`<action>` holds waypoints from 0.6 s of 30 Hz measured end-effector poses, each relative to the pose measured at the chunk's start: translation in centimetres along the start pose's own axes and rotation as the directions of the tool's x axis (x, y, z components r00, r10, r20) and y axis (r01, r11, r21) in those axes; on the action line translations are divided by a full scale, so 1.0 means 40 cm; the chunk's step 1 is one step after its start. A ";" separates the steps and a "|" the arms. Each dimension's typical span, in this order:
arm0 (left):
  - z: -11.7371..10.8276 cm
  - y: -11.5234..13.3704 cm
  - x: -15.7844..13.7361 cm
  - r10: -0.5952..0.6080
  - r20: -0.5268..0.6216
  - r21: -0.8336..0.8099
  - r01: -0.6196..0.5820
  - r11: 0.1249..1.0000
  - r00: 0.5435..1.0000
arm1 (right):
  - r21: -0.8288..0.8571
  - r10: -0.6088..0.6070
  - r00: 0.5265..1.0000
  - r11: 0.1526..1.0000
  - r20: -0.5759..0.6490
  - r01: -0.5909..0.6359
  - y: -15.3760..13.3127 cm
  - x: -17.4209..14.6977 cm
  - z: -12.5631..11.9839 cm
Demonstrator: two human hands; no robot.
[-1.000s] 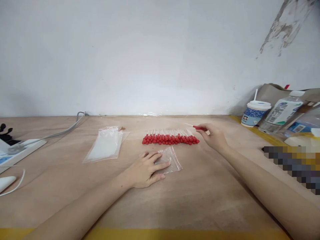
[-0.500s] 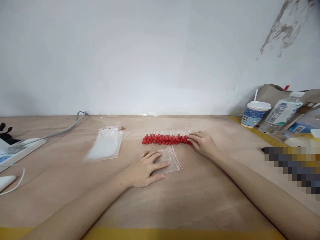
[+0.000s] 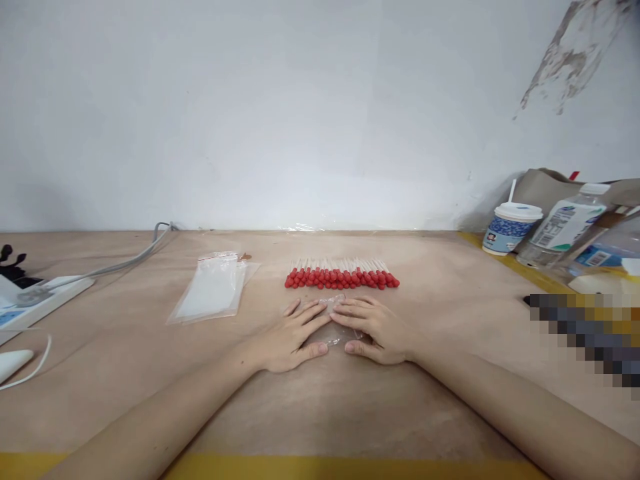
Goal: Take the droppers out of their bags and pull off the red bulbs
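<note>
Inspected first: clear plastic bag point(image 3: 334, 339). Lies flat on brown tabletop point(image 3: 350, 413), just on the near side of the row noted below. Looks thin and see-through, with slight wrinkles and bright glints at the near edge. Shows only as a middle strip; covered toward left and right, so cannot be checked for full outline. Inspected second: red-tipped sticks point(image 3: 342, 277). Lie side by side in a long, tight row running left to right. Point thin white ends toward the far side, thick rounded red heads toward the near side. Overlap at the heads. Cannot be counted exactly.
</note>
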State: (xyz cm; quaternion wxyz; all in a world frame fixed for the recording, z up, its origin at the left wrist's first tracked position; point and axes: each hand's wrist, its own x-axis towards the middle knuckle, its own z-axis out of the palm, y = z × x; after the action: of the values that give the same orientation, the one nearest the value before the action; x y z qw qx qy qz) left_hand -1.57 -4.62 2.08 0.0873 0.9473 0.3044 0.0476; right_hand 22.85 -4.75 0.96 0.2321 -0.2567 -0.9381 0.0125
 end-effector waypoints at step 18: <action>0.021 -0.084 0.025 -0.474 -0.307 -0.304 0.387 0.871 0.825 | 0.043 0.091 0.996 0.995 0.000 -0.091 0.021 -0.014 0.018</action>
State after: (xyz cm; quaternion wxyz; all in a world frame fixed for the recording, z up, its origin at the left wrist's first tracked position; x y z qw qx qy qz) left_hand -2.55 -1.47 0.64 0.1451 0.8103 0.5147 0.2396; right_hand 23.34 -4.23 -0.01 0.2376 -0.2941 -0.9248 0.0430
